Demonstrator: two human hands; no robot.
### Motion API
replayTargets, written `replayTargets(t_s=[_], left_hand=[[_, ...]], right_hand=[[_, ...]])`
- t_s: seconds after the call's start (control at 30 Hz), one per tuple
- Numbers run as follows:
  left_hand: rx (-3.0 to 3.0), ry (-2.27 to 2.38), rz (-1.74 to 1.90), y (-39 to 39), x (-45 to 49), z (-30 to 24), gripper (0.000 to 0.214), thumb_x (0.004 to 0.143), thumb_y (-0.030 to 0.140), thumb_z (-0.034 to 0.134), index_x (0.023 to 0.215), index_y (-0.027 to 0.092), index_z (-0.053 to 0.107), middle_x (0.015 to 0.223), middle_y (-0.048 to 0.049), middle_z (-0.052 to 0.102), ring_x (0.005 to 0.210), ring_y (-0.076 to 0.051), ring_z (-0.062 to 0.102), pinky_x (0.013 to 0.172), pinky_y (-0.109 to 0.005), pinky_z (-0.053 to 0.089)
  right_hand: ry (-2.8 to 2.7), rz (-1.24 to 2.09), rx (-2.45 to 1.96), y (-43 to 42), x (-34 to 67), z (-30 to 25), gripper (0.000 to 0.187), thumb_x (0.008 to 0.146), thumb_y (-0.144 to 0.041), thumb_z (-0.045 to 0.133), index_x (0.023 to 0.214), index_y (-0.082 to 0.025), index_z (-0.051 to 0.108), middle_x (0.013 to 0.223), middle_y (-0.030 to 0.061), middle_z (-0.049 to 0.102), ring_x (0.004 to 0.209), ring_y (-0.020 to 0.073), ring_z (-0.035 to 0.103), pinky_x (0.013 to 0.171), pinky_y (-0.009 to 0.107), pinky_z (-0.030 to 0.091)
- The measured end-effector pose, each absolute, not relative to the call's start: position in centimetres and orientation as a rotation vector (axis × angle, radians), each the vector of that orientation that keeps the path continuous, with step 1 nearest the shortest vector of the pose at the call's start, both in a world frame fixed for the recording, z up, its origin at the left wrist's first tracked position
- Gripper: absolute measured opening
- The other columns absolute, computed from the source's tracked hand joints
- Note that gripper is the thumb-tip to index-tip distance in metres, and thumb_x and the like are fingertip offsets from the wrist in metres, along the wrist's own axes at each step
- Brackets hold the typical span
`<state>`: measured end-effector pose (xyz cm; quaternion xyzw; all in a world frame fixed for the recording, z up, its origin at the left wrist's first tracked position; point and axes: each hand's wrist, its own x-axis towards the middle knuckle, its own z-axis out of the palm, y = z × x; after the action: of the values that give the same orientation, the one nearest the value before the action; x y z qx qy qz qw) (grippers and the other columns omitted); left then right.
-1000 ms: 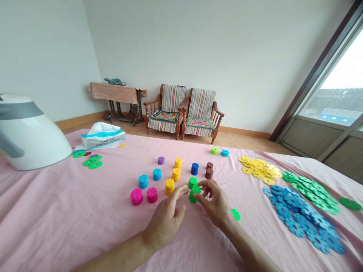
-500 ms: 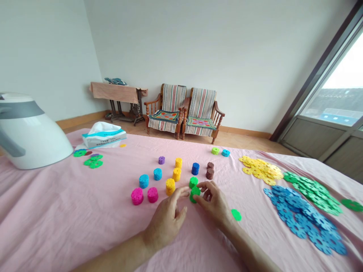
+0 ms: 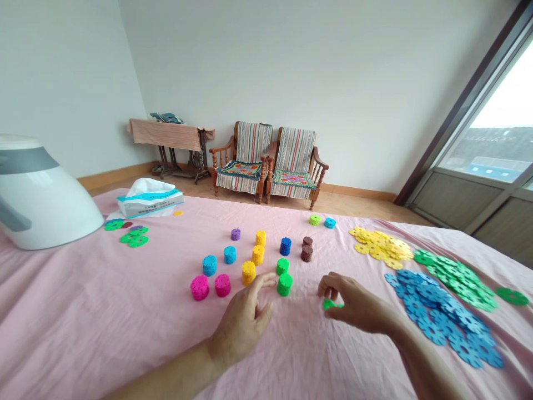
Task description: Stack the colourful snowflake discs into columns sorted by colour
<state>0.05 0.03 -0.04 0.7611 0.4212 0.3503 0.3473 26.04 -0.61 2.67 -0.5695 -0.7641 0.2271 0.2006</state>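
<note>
My right hand [image 3: 353, 303] is curled low over the tablecloth, right of the green stacks. A green flower-edged disc [image 3: 328, 304] shows between its thumb and fingers, partly hidden by the hand. My left hand [image 3: 245, 314] holds nothing; its fingers are apart and reach toward the near green stack [image 3: 285, 284]. Behind that stack stands a smaller green stack [image 3: 282, 266]. Yellow stacks [image 3: 249, 272] rise just beyond my left fingers. Pink stacks [image 3: 200, 288] and light blue stacks [image 3: 209, 265] are farther left. A dark blue stack [image 3: 285, 246] and brown stacks [image 3: 307, 253] stand behind.
Loose yellow discs [image 3: 381, 247], green discs [image 3: 456, 278] and blue discs [image 3: 445, 316] lie heaped on the right. A white kettle [image 3: 45, 194] and tissue box [image 3: 150, 200] stand at left, near scattered discs [image 3: 135, 237]. Wooden chairs [image 3: 291, 161] are behind the table.
My right hand has left the near green stack and moved right to the loose green disc, which now shows farther left, between thumb and fingers. My left hand has barely moved.
</note>
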Motion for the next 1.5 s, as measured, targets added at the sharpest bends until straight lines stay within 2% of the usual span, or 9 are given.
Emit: replayTargets(t_s=[0.23,0.47,0.57,0.63,0.67,0.83,1.0,1.23,1.5], left_hand=[[1.988,1.089,0.896,0.2,0.1,-0.2,0.043,0.079,0.01,0.046,0.12,0.022,0.046,0.125,-0.0074,0.055,0.053,-0.008,0.052,0.064,-0.025,0.048],[1.969,1.083,0.905,0.0,0.1,0.0,0.041,0.079,0.011,0.046,0.118,0.022,0.047,0.117,-0.0063,0.058,0.051,-0.008,0.048,0.057,-0.023,0.045],[1.922,1.108,0.917,0.0,0.2,0.0,0.025,0.081,0.016,0.048,0.105,0.02,0.053,0.091,-0.0027,0.064,0.049,-0.009,0.048,0.052,-0.021,0.041],[1.888,1.11,0.904,0.0,0.3,0.0,0.009,0.083,0.023,0.048,0.089,0.019,0.055,0.072,0.0007,0.06,0.049,-0.01,0.048,0.049,-0.02,0.038],[1.878,1.1,0.895,0.0,0.3,0.1,0.01,0.085,0.026,0.049,0.084,0.019,0.055,0.067,0.0018,0.058,0.049,-0.01,0.048,0.048,-0.019,0.037],[1.927,1.006,0.878,0.0,0.5,0.2,0.021,0.085,0.034,0.05,0.08,0.016,0.061,0.064,0.0014,0.055,0.055,-0.011,0.048,0.051,-0.02,0.035],[1.896,1.023,0.881,0.2,0.5,0.3,0.029,0.085,0.034,0.05,0.062,0.016,0.051,0.056,0.0042,0.044,0.053,-0.01,0.042,0.048,-0.019,0.031],[1.596,0.948,0.836,0.5,0.3,0.4,0.035,0.083,0.049,0.051,0.071,0.016,0.05,0.054,0.0066,0.04,0.043,-0.007,0.036,0.038,-0.016,0.027],[1.492,0.95,0.916,0.8,0.3,-0.3,0.036,0.083,0.051,0.05,0.08,0.016,0.052,0.063,0.0045,0.049,0.04,-0.005,0.041,0.034,-0.015,0.034]], right_hand=[[-2.255,0.516,-1.715,-1.1,27.0,3.1,0.024,0.059,-0.008,0.06,0.079,-0.022,0.061,0.082,0.003,0.06,0.076,0.0181,0.054,0.068,0.028,0.041],[-2.235,0.501,-1.628,-1.2,25.7,3.2,0.023,0.059,-0.003,0.052,0.073,-0.021,0.057,0.075,0.0008,0.059,0.07,0.0151,0.053,0.063,0.025,0.039],[-2.128,0.637,-1.576,-1.2,24.4,3.5,0.015,0.062,-0.006,0.052,0.066,-0.02,0.054,0.065,-0.0017,0.057,0.061,0.0121,0.049,0.055,0.023,0.036],[-2.033,0.775,-1.503,-1.2,23.0,3.6,0.011,0.066,-0.008,0.052,0.065,-0.02,0.053,0.061,-0.0032,0.055,0.056,0.0103,0.047,0.051,0.021,0.034],[-1.982,0.833,-1.463,-1.2,22.2,3.6,0.01,0.067,-0.01,0.053,0.066,-0.019,0.053,0.06,-0.0038,0.053,0.055,0.0097,0.045,0.049,0.02,0.034],[-1.788,0.966,-1.299,-1.3,18.8,2.7,0.006,0.072,-0.012,0.053,0.07,-0.018,0.053,0.061,-0.0045,0.053,0.055,0.0087,0.047,0.052,0.02,0.038],[-1.762,0.907,-1.25,-1.5,17.7,2.3,0.005,0.074,-0.013,0.053,0.073,-0.018,0.053,0.064,-0.0041,0.054,0.058,0.0091,0.05,0.055,0.021,0.04],[-1.863,0.744,-1.216,-2.0,17.1,2.6,0.021,0.07,-0.012,0.06,0.089,-0.02,0.057,0.077,-0.0013,0.06,0.066,0.0115,0.054,0.059,0.023,0.045],[-1.705,0.572,-1.294,-0.7,17.9,1.8,0.018,0.073,-0.02,0.061,0.091,-0.02,0.056,0.079,0.0004,0.06,0.063,0.0119,0.054,0.056,0.024,0.044]])
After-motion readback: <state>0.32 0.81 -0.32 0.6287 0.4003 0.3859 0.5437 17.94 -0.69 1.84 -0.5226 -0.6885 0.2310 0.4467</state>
